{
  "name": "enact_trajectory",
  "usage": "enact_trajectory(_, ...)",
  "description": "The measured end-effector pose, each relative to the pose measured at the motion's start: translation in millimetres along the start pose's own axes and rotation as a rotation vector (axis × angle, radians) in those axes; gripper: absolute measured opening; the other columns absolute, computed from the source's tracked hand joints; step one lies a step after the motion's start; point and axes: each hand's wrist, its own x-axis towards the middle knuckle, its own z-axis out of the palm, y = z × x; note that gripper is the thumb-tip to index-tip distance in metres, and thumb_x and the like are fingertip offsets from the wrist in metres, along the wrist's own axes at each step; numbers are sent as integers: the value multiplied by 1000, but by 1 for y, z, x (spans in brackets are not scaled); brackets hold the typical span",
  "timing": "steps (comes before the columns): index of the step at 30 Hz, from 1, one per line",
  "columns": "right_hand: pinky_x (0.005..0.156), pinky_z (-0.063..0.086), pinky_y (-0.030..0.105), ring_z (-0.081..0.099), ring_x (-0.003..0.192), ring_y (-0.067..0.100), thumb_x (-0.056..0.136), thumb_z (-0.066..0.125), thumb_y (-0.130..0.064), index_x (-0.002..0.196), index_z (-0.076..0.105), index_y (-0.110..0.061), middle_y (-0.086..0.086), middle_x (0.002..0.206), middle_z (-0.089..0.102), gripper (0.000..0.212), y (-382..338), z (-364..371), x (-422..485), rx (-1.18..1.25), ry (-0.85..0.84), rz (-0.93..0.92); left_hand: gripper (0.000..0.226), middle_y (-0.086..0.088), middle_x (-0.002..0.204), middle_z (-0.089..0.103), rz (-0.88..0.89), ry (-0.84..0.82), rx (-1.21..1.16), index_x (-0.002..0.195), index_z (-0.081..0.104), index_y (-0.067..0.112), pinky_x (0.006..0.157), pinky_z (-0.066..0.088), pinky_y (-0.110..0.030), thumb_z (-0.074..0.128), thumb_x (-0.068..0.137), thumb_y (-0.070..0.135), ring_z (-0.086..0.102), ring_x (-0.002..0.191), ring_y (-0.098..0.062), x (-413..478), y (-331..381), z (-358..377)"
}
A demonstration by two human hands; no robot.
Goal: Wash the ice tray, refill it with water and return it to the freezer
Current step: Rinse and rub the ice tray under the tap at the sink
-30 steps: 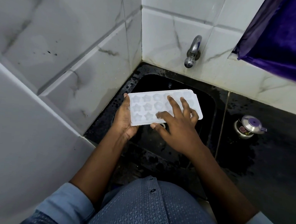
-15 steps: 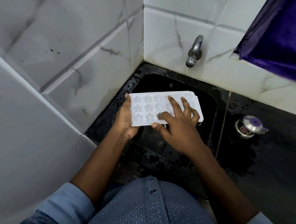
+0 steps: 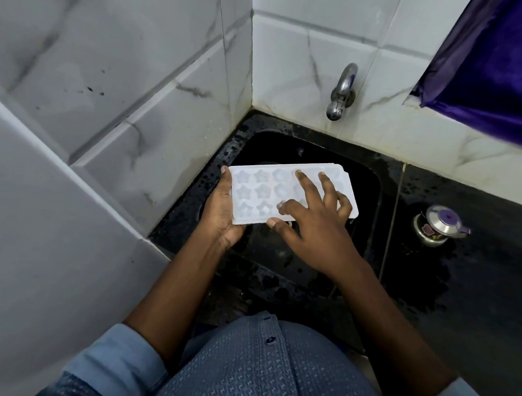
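From the head view, the left grip [image 3: 221, 216] is clamped on the left end of the white plastic star-moulded ice tray [image 3: 253, 194], over the black sink basin [image 3: 368, 190]. The right grip [image 3: 316, 232], fingers spread apart, rests on the tray's top to the left grip's right.

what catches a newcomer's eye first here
The white plastic ice tray with star-shaped moulds stands bright over the black sink, its left end in the left hand, the right hand spread across it. Behind, a chrome tap juts from the tiled wall; a purple cloth hangs upper right.
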Motion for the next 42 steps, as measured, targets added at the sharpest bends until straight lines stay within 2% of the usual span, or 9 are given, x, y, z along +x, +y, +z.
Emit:
enact_trajectory(13,121,4,58,-6,161,31,96,33,-75,120,70,-40,0,176,15,56,1,-1,2,9,-2,1,84,-23,141,67,-17,-28,-10,149,57,5,110,50,-64,33,105,73,65,129,-44,5,-1,-3)
enact_trajectory(17,121,5,58,-4,161,31,96,35,-74,119,70,-38,0,176,16,55,1,-1,2,2,13,-4,81,-22,138,69,-17,-19,-17,146,59,6,96,60,-55,32,106,71,69,125,-42,2,0,1)
enact_trajectory(25,122,2,57,-7,161,30,96,29,-74,119,73,-38,-1,176,14,61,0,-4,5,-2,-14,-4,80,-22,137,70,-16,-18,-28,144,60,5,99,58,-56,31,107,70,70,123,-41,3,-1,1)
enact_trajectory(29,119,3,55,-3,162,31,98,37,-71,109,65,-33,2,175,19,48,2,-3,6,28,26,-15,80,-22,139,68,-22,-9,-28,145,59,6,97,59,-53,32,106,71,69,124,-40,4,-1,2)
enact_trajectory(33,117,3,50,-2,161,32,97,37,-73,124,57,-33,3,175,15,53,0,1,7,16,27,-44,83,-23,141,67,-18,-32,-12,148,57,5,90,63,-52,31,107,71,68,126,-42,8,0,1)
enact_trajectory(39,117,7,59,-10,161,35,97,35,-76,133,59,-40,4,177,5,57,-12,6,11,-58,-57,-132,83,-24,140,67,-45,-35,-31,146,60,5,100,59,-55,33,105,72,68,127,-41,11,0,-1)
enact_trajectory(42,118,10,64,-10,161,37,96,34,-76,133,62,-38,5,177,6,60,-18,7,14,-81,-73,-119,82,-23,139,68,-46,-29,-37,145,61,6,112,50,-60,35,105,73,67,128,-42,13,0,-2)
